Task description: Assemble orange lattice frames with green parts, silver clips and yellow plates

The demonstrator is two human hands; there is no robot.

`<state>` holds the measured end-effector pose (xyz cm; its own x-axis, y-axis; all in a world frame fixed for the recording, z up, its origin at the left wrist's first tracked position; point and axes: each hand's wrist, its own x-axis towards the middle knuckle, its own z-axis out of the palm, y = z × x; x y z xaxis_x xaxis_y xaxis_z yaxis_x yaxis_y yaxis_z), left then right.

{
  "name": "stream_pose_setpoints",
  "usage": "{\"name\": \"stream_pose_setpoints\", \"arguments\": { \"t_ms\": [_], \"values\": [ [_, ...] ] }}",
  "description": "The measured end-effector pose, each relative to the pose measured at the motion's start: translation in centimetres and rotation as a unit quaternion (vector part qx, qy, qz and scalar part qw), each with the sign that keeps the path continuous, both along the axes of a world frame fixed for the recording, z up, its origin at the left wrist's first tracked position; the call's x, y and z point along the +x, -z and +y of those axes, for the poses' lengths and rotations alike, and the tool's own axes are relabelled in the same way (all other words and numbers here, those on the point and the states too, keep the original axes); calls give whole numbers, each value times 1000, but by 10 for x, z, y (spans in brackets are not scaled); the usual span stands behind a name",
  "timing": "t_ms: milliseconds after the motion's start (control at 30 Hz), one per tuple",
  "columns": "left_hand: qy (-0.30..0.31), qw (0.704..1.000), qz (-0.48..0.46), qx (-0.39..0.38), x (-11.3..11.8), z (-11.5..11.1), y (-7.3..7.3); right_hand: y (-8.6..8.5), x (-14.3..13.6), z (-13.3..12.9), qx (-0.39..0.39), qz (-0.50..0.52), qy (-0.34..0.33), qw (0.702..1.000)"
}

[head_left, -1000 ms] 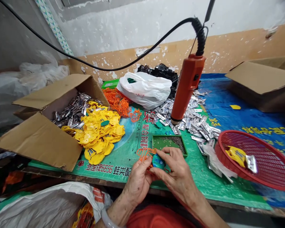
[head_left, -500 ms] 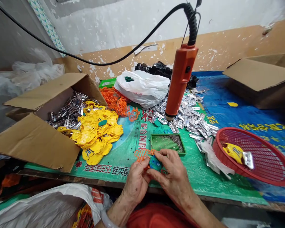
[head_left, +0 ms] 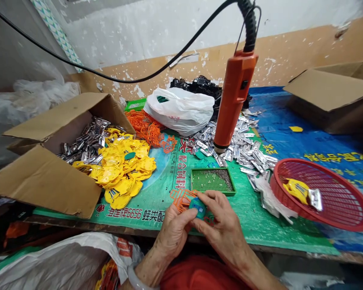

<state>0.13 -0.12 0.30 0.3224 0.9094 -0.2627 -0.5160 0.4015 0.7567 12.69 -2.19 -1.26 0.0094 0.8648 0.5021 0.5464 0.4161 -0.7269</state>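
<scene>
A rounded teal plastic piece [head_left: 197, 207] is held between my two hands above the front edge of the table. My left hand [head_left: 173, 230] is closed, its thumb pressed on the teal piece. Orange thin-barred plastic parts [head_left: 179, 197] stick out beyond its fingers. From the other side, my right hand [head_left: 223, 227] pinches the teal piece's edge with thumb and fingers. Just beyond lies a green perforated tray [head_left: 202, 183] with many tiny screws. An orange electric screwdriver [head_left: 234, 98] hangs upright behind the tray. The undersides of the held parts are hidden.
A pile of yellow pieces [head_left: 121, 165] spills from a cardboard box [head_left: 45, 169] at left. Silver strips [head_left: 245, 151] lie behind the tray, near a white plastic bag [head_left: 181, 112]. At right stand a red basket [head_left: 345, 219] and another cardboard box [head_left: 335, 88].
My left thumb has moved up onto the face of the teal piece. The teal piece now shows more of its face. The view has shifted slightly.
</scene>
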Motion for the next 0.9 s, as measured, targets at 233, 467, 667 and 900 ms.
{"name": "stream_pose_setpoints", "arguments": {
  "t_ms": [233, 467, 667, 900],
  "values": [
    [-1, 999, 44, 17, -4, -2, -3, 4, -1, -7, 19, 29, 11, 999],
    [53, 997, 52, 15, -3, -5, -4, 4, -2, -15, 51, 14, 7, 999],
    [46, 994, 94, 19, 1, 0, -1, 7, 5, -14, 58, -36, 11, 998],
    [39, 992, 120, 7, 3, 4, 5, -1, 6, -1, -39, 75, -34, 996]
  ]
}}
